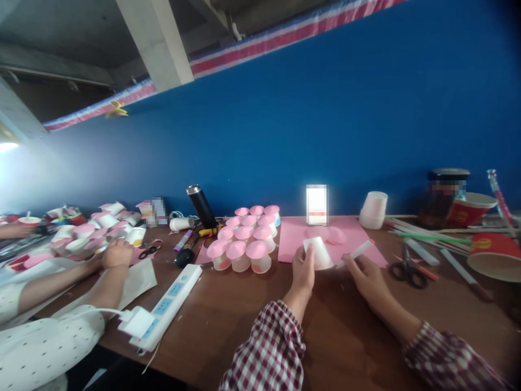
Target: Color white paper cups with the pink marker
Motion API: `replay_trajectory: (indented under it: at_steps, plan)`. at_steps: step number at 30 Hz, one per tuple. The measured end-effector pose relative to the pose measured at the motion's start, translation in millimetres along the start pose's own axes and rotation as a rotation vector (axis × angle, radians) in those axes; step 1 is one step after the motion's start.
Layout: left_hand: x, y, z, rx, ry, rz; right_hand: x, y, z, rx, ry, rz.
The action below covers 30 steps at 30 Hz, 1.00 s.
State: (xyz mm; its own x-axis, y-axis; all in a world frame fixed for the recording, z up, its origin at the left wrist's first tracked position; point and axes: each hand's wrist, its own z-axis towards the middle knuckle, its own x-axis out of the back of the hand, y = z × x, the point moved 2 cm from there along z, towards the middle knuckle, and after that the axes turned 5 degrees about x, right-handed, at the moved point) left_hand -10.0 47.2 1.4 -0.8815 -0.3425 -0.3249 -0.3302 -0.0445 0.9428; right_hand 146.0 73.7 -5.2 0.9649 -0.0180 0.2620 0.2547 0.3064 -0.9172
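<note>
My left hand (304, 270) grips a white paper cup (319, 252), which is tipped on its side over the table. Just to its right, my right hand (365, 277) pinches a slim whitish stick (360, 250); its exact kind is not clear. Behind both hands lies a sheet of pink paper (291, 239), with pink paper cone pieces (336, 235) on it. Left of the sheet stand rows of paper cups with pink cone tops (257, 250). A stack of white paper cups (374, 210) stands upside down behind my right hand.
Black scissors (408, 269), straws (431, 239), a red paper bucket (494, 255) and a dark jar (442, 198) are at the right. Leftward are a power strip (173, 298), a black thermos (202, 206) and a co-worker's hands (118, 252) near heaped cups.
</note>
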Motion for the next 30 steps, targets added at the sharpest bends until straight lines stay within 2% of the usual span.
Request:
replay_trajectory:
  at_steps: [6,11,19,23,30]
  plan:
    - [0.3,2,-1,-0.005,0.023,-0.018,2,-7,-4,-0.009,0.058,0.001]
    - [2.7,0,0,0.051,0.017,-0.193,4,-8,-6,0.023,0.131,-0.044]
    - [0.5,-4,4,0.149,-0.041,-0.306,5,-14,-12,0.161,0.226,-0.067]
    - [-1.9,-3,5,0.177,-0.082,-0.311,4,-24,-17,0.253,0.224,-0.031]
    - [-2.9,-4,5,0.176,-0.165,-0.285,1,-31,-22,0.271,0.149,0.029]
